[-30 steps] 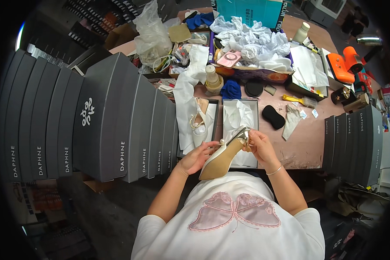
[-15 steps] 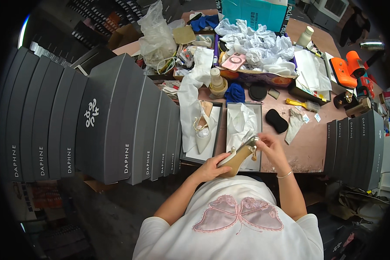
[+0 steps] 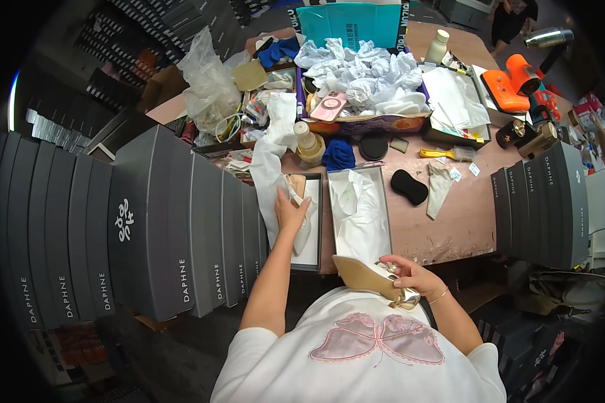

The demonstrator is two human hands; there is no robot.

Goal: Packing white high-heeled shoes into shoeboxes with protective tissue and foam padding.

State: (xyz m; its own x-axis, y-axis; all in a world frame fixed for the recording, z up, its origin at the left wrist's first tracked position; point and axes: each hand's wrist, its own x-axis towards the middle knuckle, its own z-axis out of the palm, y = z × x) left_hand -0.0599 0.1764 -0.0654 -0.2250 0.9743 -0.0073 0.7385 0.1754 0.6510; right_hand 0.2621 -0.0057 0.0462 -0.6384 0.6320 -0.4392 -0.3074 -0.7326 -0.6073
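My left hand [image 3: 291, 213] reaches into the left grey shoe box [image 3: 310, 258], its fingers closed around the middle of a white pointed shoe [image 3: 302, 236] that lies there; part of the shoe is hidden under the hand. Close to my shirt, my right hand [image 3: 413, 277] grips the second shoe [image 3: 360, 275] by its strap and heel end. That shoe is tilted with its tan sole showing and its toe pointing left. Just beyond it stands the right grey shoe box [image 3: 387, 225], lined with white tissue paper [image 3: 357, 208].
Tall rows of dark grey shoe boxes [image 3: 161, 228] flank the left side, with a shorter row [image 3: 551, 201] at right. Across the table are a black pad [image 3: 409, 187], a yellow-handled brush [image 3: 444, 154], a bottle [image 3: 307, 138] and a carton of crumpled paper [image 3: 363, 124].
My left hand has let go of the shoe near my body and moved left to the boxed shoe. My right hand has lowered the other shoe toward me and turned it.
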